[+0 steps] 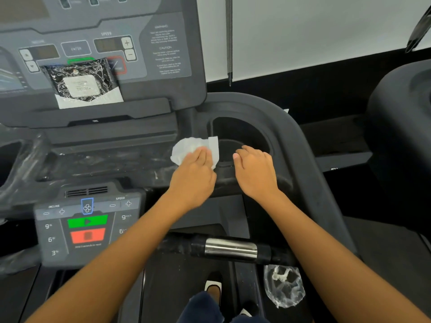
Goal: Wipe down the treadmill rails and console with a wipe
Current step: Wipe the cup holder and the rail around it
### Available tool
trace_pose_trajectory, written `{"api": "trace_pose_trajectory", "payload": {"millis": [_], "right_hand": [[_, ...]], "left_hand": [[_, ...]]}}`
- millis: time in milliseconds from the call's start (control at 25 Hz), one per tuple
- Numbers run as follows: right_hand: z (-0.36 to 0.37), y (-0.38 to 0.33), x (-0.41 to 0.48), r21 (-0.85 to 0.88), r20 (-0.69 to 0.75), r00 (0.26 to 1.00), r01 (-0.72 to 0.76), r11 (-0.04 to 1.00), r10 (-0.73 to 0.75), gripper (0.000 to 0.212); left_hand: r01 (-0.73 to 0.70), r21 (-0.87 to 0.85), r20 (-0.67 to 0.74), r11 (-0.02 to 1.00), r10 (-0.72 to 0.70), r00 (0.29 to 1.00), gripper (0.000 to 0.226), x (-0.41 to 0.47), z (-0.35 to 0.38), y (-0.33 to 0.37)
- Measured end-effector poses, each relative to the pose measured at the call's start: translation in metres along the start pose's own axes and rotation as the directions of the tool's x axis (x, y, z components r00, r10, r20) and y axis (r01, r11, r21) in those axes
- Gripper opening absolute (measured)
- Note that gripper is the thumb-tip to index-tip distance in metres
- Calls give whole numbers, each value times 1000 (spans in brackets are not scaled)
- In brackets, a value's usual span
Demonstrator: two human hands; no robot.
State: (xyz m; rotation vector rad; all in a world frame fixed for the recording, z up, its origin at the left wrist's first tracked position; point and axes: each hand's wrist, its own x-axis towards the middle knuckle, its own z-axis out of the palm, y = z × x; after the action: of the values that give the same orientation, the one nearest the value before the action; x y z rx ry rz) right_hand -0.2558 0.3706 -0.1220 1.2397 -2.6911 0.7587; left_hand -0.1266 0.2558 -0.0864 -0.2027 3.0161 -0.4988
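A white wipe [186,146] lies crumpled on the dark treadmill console tray [112,159], just left of the round cup holder [235,134]. My left hand [194,173] presses flat on the wipe with straight fingers. My right hand [255,170] rests on the front rim of the cup holder, fingers relaxed and holding nothing. The right rail [310,164] curves back from the cup holder toward me. The upper console panel [163,50] stands behind, with speed and incline buttons.
A black wipe packet [81,82] leans on the console ledge. A lower control panel [86,227] with green and red buttons sits at the left. A chrome-banded handlebar [231,249] crosses below my arms. Crumpled clear plastic [284,285] lies by the belt. A second machine [401,108] stands at right.
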Motion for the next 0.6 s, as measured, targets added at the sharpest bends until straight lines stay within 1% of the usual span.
{"api": "trace_pose_trajectory", "payload": {"millis": [80,120,200,320,360,400,440,480,520,560,600], "right_hand": [[1,2,-2,-11,-1,1000,11,1000,-11,37],[2,3,-3,-11,4,1000,19,1000,-19,37],[0,4,-3,3,3,999,32,999,-32,35],[-1,4,-2,24,0,999,42,999,-42,35],[-1,5,-3,22,0,999,46,999,-46,35],[-1,5,-4,9,3,999,50,999,-50,35],[0,5,-5,-16,9,999,48,999,-47,36],[1,4,-5,-51,13,999,38,998,-37,37],[2,2,-5,-85,11,1000,22,996,-21,39],[2,-1,-6,-110,0,1000,3,994,-3,39],[2,-5,-5,-127,-14,1000,-15,992,14,40]], "left_hand": [[109,-108,31,988,-106,994,54,30,4,-14],[142,-122,50,982,-137,989,51,43,9,-22],[167,-131,52,977,-161,986,46,62,20,-34],[222,-160,25,962,-221,975,55,56,20,-31],[214,-144,6,966,-216,976,60,42,17,-21],[177,-101,27,979,-175,984,59,24,8,-10],[114,-50,51,992,-111,992,51,6,3,-1],[56,-33,105,998,-53,993,43,-6,1,1],[9,-56,138,998,-1,990,40,-10,-2,0],[-15,-76,127,997,25,992,45,-7,-3,-3],[3,-108,58,994,3,998,53,2,-1,-7]]}}
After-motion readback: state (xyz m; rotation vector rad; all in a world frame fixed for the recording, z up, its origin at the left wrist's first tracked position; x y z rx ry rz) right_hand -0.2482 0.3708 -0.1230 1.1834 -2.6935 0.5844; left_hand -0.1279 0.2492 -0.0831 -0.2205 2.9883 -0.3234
